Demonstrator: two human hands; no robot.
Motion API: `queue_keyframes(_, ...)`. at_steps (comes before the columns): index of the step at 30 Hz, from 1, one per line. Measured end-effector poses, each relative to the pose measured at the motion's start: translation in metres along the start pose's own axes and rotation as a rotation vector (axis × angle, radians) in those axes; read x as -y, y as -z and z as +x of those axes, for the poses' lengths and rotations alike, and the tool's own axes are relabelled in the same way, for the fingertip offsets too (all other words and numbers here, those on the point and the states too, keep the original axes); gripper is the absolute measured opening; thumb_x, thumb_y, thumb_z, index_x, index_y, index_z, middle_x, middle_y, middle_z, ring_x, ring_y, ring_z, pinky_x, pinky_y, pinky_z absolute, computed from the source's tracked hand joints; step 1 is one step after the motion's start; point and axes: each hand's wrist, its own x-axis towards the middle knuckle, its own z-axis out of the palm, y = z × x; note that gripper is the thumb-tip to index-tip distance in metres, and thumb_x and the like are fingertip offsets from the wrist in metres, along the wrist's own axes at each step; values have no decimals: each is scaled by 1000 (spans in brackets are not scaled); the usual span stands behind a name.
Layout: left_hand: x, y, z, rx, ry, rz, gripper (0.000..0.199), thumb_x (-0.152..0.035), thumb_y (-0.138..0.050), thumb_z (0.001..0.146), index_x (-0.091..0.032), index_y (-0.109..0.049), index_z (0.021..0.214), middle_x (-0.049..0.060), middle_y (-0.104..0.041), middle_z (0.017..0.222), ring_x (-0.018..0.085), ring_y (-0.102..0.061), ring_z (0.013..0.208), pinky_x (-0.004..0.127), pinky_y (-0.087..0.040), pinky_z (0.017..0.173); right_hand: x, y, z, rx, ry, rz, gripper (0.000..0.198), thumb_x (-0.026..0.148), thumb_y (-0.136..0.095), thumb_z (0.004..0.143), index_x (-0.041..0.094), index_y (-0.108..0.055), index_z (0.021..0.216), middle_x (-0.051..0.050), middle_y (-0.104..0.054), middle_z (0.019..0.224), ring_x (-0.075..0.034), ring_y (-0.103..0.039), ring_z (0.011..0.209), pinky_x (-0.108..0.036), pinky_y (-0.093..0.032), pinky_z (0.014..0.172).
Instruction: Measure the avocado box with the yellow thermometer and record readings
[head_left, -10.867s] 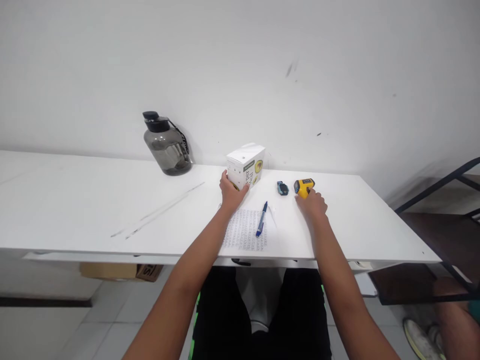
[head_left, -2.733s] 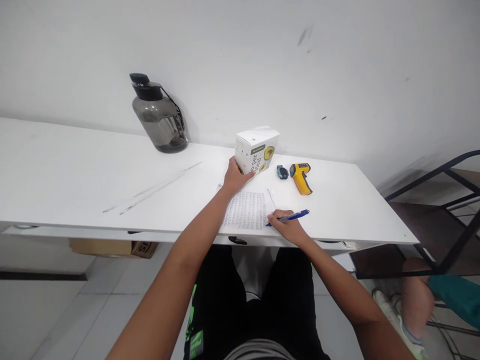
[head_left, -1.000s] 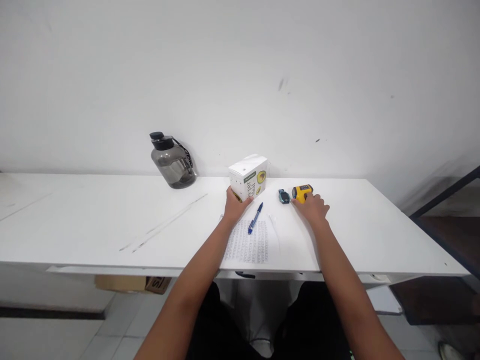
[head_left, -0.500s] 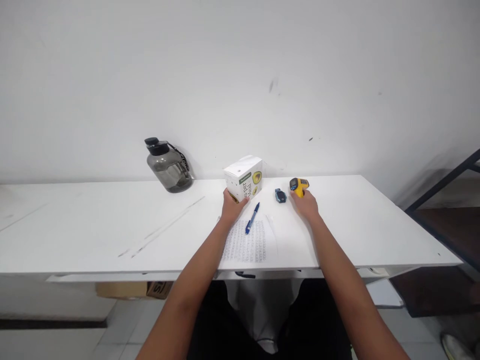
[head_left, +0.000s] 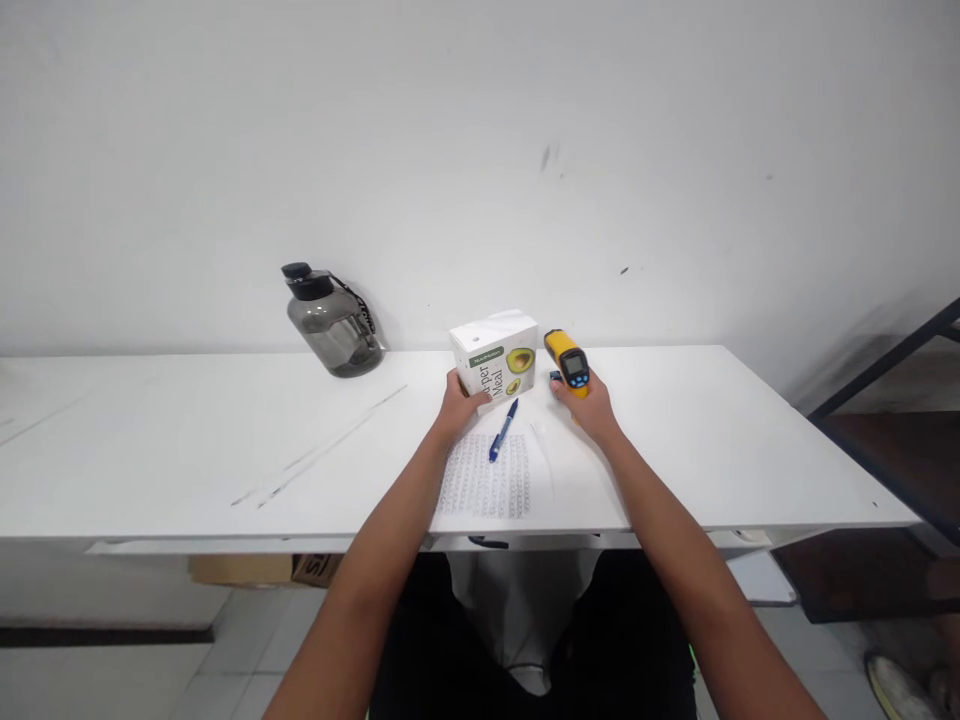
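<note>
My left hand (head_left: 457,405) is closed on the lower left side of a white carton (head_left: 484,365) with avocado pictures and the word "Meal" on its front. Wrapped in my right hand (head_left: 589,408) is a yellow and black infrared thermometer (head_left: 568,360); its screen and blue buttons face me, and its nose points up and left, near the carton's right side. A small dark watch-like device (head_left: 555,377) lies mostly hidden behind the thermometer and my thumb. A blue pen (head_left: 503,432) rests on a printed sheet (head_left: 484,480) in front of the carton.
Toward the back left of the white table (head_left: 187,440), a grey see-through jug (head_left: 334,325) with a black lid stands against the wall. Dark metal framing (head_left: 885,358) borders the right side. Below the table are a cardboard box (head_left: 240,568) and my legs.
My right hand has moved left and turned the thermometer, bringing its screen toward me and covering most of the small device. The carton has turned slightly, showing more of its front.
</note>
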Motion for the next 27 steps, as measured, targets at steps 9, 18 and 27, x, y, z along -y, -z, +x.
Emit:
queue_keyframes(9,-7,-1,-1,18,59,-110,65,-15,-77,49,-24,-50,107,2,-70,107,28,-67,113,49,-57,100,-7,-5,-9,217,228,-457,43,49,-69,83,28,-72,120,-4,-79,101,-26,-72,87,-35,-55,80)
queue_keyframes(18,-9,-1,-2,49,57,-139,63,-16,-77,48,-25,-51,105,2,-73,107,28,-68,112,50,-58,98,-11,-7,-9,209,244,-554,43,50,-69,88,29,-72,125,-4,-80,107,-27,-74,91,-36,-57,83)
queue_keyframes(27,-12,0,-4,61,63,-139,66,-15,-77,46,-24,-52,107,2,-71,106,29,-68,112,49,-58,97,-6,-8,-11,224,237,-562,44,48,-70,88,28,-71,127,-5,-79,112,-29,-74,97,-38,-57,86)
